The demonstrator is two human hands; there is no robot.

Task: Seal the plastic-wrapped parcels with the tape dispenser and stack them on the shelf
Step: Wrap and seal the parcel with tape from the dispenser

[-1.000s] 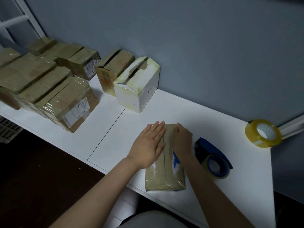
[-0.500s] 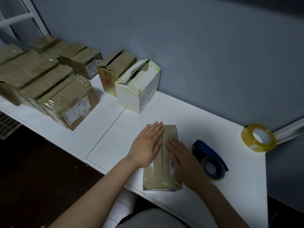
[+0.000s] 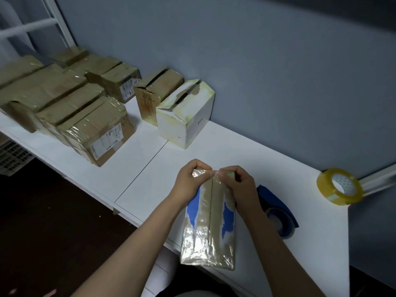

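Both hands, left (image 3: 188, 182) and right (image 3: 237, 185), grip the far end of a tape-wrapped brown cardboard parcel (image 3: 209, 228) lying on the white bench (image 3: 246, 151), seemingly pressing its wrapping closed.

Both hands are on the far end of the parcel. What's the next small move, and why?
Probably hold the folded wrap down with the left hand and free the right hand for the blue tape dispenser lying just right of the parcel: both hands pinch bunched film at its far end.
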